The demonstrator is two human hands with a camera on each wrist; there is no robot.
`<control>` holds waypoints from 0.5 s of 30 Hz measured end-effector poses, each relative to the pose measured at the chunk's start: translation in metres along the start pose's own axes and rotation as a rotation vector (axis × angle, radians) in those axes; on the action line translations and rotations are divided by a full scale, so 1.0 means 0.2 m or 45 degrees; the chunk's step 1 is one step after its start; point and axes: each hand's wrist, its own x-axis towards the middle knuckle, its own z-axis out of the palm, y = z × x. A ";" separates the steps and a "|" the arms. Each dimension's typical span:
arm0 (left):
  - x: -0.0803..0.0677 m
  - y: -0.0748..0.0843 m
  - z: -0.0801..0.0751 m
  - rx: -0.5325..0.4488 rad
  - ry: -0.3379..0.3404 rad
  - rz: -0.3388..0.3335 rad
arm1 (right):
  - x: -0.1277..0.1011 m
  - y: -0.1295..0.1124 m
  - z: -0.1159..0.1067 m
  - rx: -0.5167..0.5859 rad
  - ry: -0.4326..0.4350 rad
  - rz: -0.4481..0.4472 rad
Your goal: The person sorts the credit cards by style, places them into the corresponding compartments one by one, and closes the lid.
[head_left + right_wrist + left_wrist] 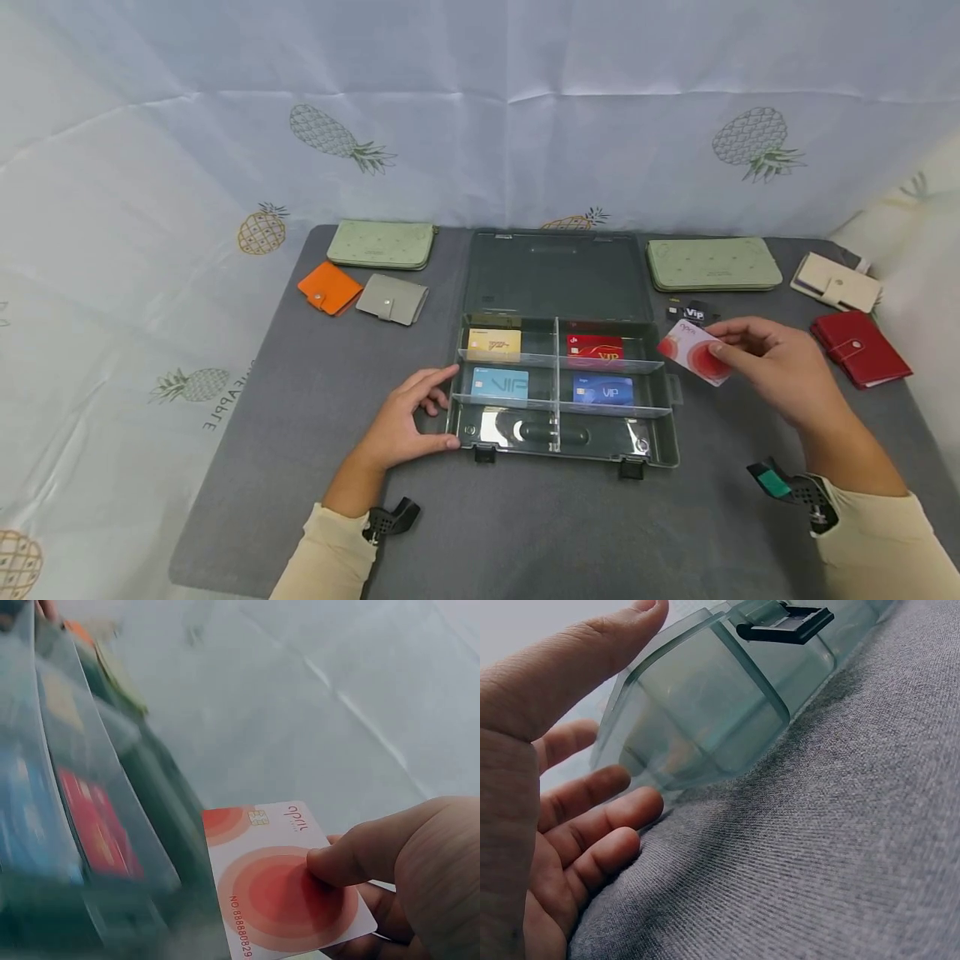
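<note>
Right hand [780, 367] — card [693, 352] pinched

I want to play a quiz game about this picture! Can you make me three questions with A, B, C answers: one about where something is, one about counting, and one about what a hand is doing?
1. Where is the orange wallet?
A. Inside the box
B. On the mat, left of the box
C. In the right hand

2. How many cards lie in the compartment box?
A. Four
B. One
C. Seven

3. What is the right hand doing?
A. Lying flat on the mat
B. Closing the lid
C. Pinching the pink card

Answers:
1 B: it lies on the grey mat, beside a grey wallet.
2 A: a yellow, a red and two blue cards each fill a compartment.
3 C: thumb and fingers pinch the card's edge by the box, while the left hand steadies the box's left corner.
</note>
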 end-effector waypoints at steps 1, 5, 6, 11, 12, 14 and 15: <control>0.00 0.00 0.00 0.003 0.001 0.002 | -0.01 -0.03 0.02 0.008 -0.009 -0.032; 0.00 0.00 0.00 -0.005 0.003 0.002 | -0.03 -0.16 0.12 0.065 -0.084 -0.140; 0.00 0.00 0.00 -0.004 0.005 0.002 | -0.03 -0.19 0.15 0.082 -0.110 -0.165; 0.00 0.00 0.00 0.007 0.005 -0.004 | -0.05 -0.32 0.32 0.176 -0.257 -0.234; 0.00 0.00 0.00 0.010 0.006 -0.004 | -0.05 -0.34 0.36 0.194 -0.285 -0.237; 0.00 0.01 0.00 0.011 0.006 -0.009 | -0.05 -0.38 0.43 0.225 -0.331 -0.240; 0.00 0.01 0.00 0.010 0.007 -0.010 | -0.06 -0.39 0.46 0.229 -0.351 -0.238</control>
